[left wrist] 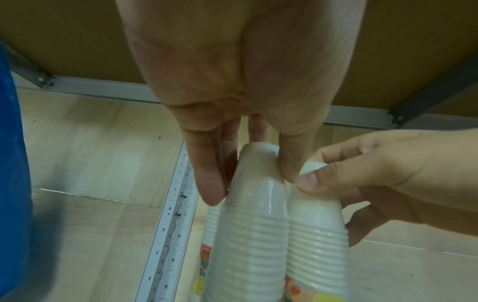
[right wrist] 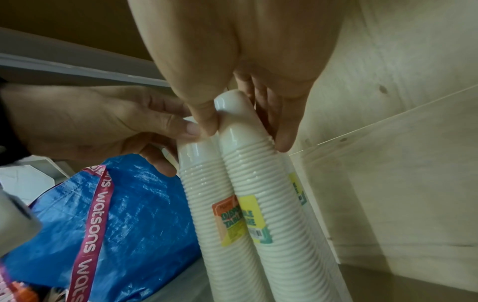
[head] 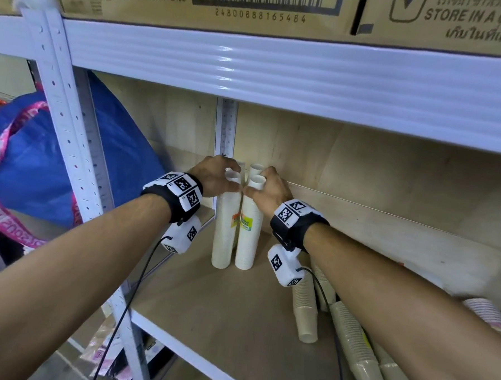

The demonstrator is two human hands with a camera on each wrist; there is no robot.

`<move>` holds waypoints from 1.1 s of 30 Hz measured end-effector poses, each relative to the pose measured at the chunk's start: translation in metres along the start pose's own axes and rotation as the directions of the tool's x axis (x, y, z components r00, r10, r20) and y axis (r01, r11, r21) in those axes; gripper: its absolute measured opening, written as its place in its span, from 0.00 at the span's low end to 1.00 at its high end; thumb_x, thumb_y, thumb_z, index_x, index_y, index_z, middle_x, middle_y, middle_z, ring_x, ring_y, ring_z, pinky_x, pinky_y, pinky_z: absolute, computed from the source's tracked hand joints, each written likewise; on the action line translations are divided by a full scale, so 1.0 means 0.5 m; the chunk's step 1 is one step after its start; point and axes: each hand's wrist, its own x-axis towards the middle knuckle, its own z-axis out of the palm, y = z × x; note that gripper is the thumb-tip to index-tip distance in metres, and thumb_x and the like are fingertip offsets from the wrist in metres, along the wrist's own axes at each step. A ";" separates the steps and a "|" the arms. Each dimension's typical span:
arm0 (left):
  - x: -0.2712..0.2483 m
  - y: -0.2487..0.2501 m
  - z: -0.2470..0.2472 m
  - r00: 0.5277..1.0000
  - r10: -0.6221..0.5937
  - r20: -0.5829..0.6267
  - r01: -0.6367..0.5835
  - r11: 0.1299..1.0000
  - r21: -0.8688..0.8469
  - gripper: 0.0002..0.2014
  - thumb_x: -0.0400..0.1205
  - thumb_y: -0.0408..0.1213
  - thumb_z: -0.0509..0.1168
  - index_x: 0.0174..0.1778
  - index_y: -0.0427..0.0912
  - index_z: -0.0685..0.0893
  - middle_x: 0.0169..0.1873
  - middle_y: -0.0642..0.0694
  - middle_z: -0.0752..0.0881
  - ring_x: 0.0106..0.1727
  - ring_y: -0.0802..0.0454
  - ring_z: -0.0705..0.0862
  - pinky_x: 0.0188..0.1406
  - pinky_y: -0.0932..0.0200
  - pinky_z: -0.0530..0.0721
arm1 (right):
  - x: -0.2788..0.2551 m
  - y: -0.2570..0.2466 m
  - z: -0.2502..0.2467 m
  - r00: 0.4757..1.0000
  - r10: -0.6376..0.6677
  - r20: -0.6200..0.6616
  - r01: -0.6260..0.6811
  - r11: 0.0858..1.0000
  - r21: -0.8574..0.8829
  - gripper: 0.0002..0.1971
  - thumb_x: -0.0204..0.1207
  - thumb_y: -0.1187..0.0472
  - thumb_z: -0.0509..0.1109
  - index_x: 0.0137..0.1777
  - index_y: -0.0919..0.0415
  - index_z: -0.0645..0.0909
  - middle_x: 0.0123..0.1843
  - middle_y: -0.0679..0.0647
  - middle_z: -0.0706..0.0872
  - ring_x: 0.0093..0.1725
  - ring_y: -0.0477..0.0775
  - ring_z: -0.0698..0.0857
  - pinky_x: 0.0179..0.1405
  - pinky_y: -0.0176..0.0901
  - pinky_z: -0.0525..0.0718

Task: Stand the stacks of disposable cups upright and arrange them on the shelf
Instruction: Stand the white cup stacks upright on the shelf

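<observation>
Several white cup stacks stand upright in the back left corner of the wooden shelf (head: 207, 318). My left hand (head: 218, 175) grips the top of the front left stack (head: 225, 232). Beside it, touching, my right hand (head: 268, 188) grips the top of the front right stack (head: 249, 236). A third stack's top (head: 256, 168) shows behind them. In the left wrist view my left hand (left wrist: 249, 179) curls round its stack (left wrist: 248, 235). In the right wrist view my right hand (right wrist: 245, 132) pinches its stack (right wrist: 258, 183); both stacks carry coloured labels.
Beige cup stacks (head: 305, 309) lie on their sides at the shelf's right under my right forearm, with pink-patterned cups (head: 483, 312) further right. A blue bag (head: 42, 155) sits left of the white post (head: 69, 139). The upper beam (head: 278, 72) hangs low overhead.
</observation>
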 end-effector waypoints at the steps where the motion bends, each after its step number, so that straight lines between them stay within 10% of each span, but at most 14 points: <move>1: -0.001 0.001 -0.002 1.000 -0.005 -0.017 0.005 1.000 0.007 0.22 0.76 0.46 0.74 0.66 0.48 0.83 0.62 0.43 0.84 0.60 0.45 0.82 0.57 0.54 0.82 | 0.003 0.000 -0.003 1.000 -0.008 -0.011 0.008 1.000 -0.008 0.27 0.72 0.52 0.76 0.68 0.59 0.74 0.63 0.54 0.85 0.59 0.57 0.84 0.49 0.41 0.79; 11: 0.004 0.007 -0.007 0.999 0.010 0.046 -0.010 1.000 -0.004 0.20 0.79 0.41 0.71 0.68 0.50 0.82 0.69 0.43 0.80 0.67 0.44 0.79 0.61 0.54 0.79 | 0.028 0.009 0.003 0.999 -0.051 0.004 0.051 0.997 -0.055 0.26 0.72 0.58 0.72 0.71 0.56 0.76 0.73 0.50 0.79 0.68 0.53 0.81 0.55 0.34 0.74; 16: 0.007 0.010 -0.012 0.999 -0.049 0.009 0.050 0.997 -0.052 0.21 0.77 0.48 0.73 0.65 0.47 0.83 0.57 0.43 0.84 0.46 0.46 0.83 0.44 0.55 0.84 | 0.036 0.011 0.000 0.998 -0.061 -0.034 0.058 0.996 -0.065 0.21 0.74 0.53 0.74 0.65 0.58 0.80 0.69 0.52 0.83 0.63 0.55 0.84 0.53 0.38 0.78; 22: 0.007 0.011 -0.014 1.000 -0.009 0.020 0.010 0.999 -0.037 0.18 0.78 0.39 0.72 0.64 0.46 0.85 0.63 0.43 0.84 0.50 0.46 0.84 0.56 0.54 0.84 | 0.045 0.011 -0.001 0.996 -0.075 0.040 0.079 0.992 -0.098 0.25 0.73 0.56 0.70 0.71 0.56 0.79 0.74 0.48 0.80 0.69 0.53 0.80 0.63 0.38 0.78; 26: 0.005 0.010 -0.012 1.000 -0.011 0.011 0.011 0.998 -0.067 0.16 0.76 0.46 0.74 0.59 0.48 0.85 0.56 0.44 0.85 0.43 0.50 0.82 0.47 0.58 0.81 | 0.045 0.015 0.002 0.997 -0.081 0.014 0.081 0.995 -0.058 0.24 0.72 0.53 0.74 0.68 0.58 0.81 0.73 0.49 0.81 0.67 0.53 0.82 0.63 0.43 0.81; 33: 0.005 0.016 -0.012 1.000 0.003 0.016 -0.002 0.999 -0.050 0.14 0.80 0.36 0.70 0.62 0.45 0.85 0.67 0.44 0.81 0.66 0.45 0.80 0.57 0.59 0.78 | 0.038 0.013 -0.004 0.995 -0.086 0.056 0.091 0.992 -0.092 0.28 0.77 0.59 0.69 0.78 0.56 0.72 0.74 0.53 0.79 0.71 0.55 0.79 0.62 0.36 0.74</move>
